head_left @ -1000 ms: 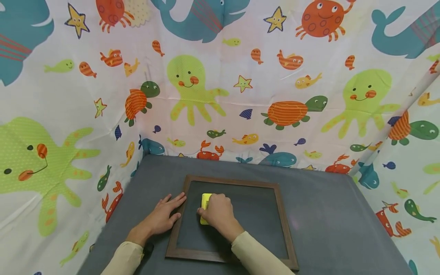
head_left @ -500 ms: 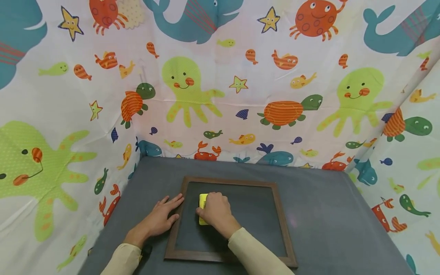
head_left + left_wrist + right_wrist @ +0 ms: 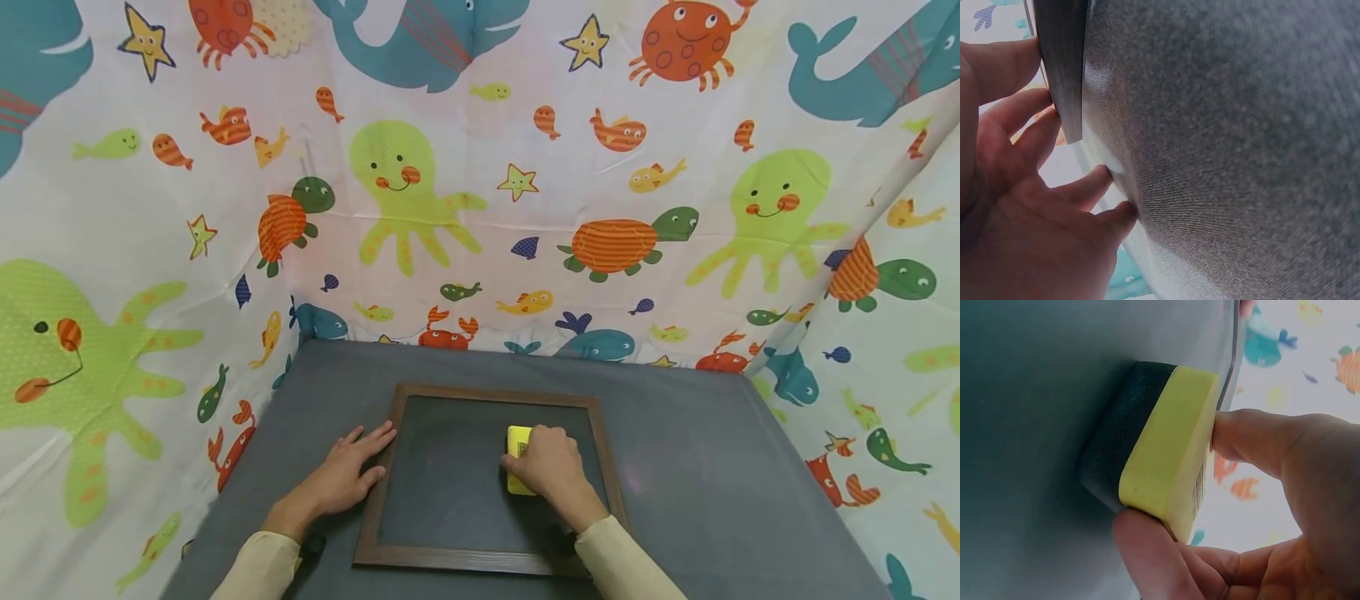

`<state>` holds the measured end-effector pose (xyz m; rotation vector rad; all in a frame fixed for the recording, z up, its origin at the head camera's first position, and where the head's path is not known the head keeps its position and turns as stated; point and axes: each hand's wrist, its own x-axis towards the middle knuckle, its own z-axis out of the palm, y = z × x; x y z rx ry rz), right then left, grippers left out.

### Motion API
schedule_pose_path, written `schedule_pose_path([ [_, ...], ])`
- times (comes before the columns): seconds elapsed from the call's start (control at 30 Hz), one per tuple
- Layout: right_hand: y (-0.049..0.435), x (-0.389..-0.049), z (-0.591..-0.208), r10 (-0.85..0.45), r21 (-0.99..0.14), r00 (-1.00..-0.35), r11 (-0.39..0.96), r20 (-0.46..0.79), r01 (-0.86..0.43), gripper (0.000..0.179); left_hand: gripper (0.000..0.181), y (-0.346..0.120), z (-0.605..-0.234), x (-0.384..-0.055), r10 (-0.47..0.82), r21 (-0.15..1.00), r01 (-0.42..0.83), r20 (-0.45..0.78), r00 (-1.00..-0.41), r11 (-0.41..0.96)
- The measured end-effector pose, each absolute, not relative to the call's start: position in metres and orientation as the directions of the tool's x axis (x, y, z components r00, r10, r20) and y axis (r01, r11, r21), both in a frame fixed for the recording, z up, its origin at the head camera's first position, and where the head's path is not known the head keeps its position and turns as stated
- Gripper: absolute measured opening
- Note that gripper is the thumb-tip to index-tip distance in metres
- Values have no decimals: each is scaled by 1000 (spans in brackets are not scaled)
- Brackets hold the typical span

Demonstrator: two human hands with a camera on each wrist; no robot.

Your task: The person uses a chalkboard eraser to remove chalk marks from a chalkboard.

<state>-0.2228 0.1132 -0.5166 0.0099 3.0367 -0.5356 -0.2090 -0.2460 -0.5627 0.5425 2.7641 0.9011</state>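
A small chalkboard (image 3: 450, 475) in a brown wooden frame (image 3: 480, 560) lies on the grey cloth-covered table. My right hand (image 3: 553, 471) grips a chalkboard eraser (image 3: 517, 461) on the right half of the board. In the right wrist view, the yellow body of the eraser (image 3: 1166, 444) sits between thumb and fingers, its dark felt side against the board. At the board's left edge my left hand (image 3: 341, 475) lies with its fingers spread. Seen from the left wrist, several fingertips touch the wooden frame (image 3: 1066, 69), and others of this hand (image 3: 1041, 206) rest on the cloth.
The grey table surface (image 3: 712, 483) extends to both sides of the board. Behind it and at the sides hang white curtains (image 3: 450, 317) printed with sea animals.
My right hand has moved the eraser rightward, from the left part of the board to its right half. The left hand stays at the frame's left edge. The head view shifts slightly.
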Motion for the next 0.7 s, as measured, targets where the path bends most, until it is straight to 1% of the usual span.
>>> schedule_pose_path([
  [0.13, 148, -221, -518, 31, -315, -997, 948, -66, 50, 53, 66, -246, -562, -209, 399, 593, 291, -57, -915, 751],
  [0.33, 184, -218, -517, 72, -314, -993, 944, -92, 97, 54, 66, -247, -562, -209, 400, 591, 292, -57, -915, 752],
  [0.47, 195, -215, -514, 98, -307, -989, 943, -107, 127, 55, 66, -246, -564, -210, 401, 593, 293, -56, -914, 750],
  [0.7, 195, -215, -513, 97, -294, -989, 948, -108, 125, 55, 67, -247, -567, -210, 398, 600, 287, -58, -916, 747],
])
